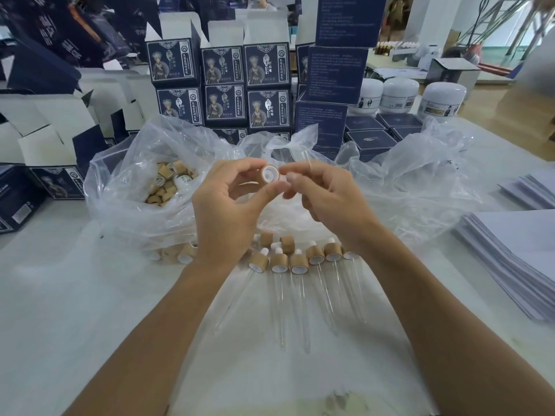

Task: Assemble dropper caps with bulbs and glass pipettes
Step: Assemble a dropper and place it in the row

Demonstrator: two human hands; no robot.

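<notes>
Centrally, I see the left hand (228, 202) pinching a dropper cap (270, 173) between thumb and curled fingers, its white-lined open end turned toward the camera. Just beside it, the right hand (324, 196) has its fingers curled, thumb and forefinger pinching a glass pipette (307, 159) whose clear stem rises behind the hand; I cannot tell whether its tip touches the cap. Below the hands, a row of assembled droppers (295, 264) lies on the white table (90, 310), bamboo-coloured collars away from me, glass stems pointing toward me. Left of the hands, an open plastic bag (126, 181) holds loose caps (168, 183). Behind stand stacked dark blue boxes (225, 85) and white jars (401, 96); a stack of white sheets (510, 250) lies at right.
</notes>
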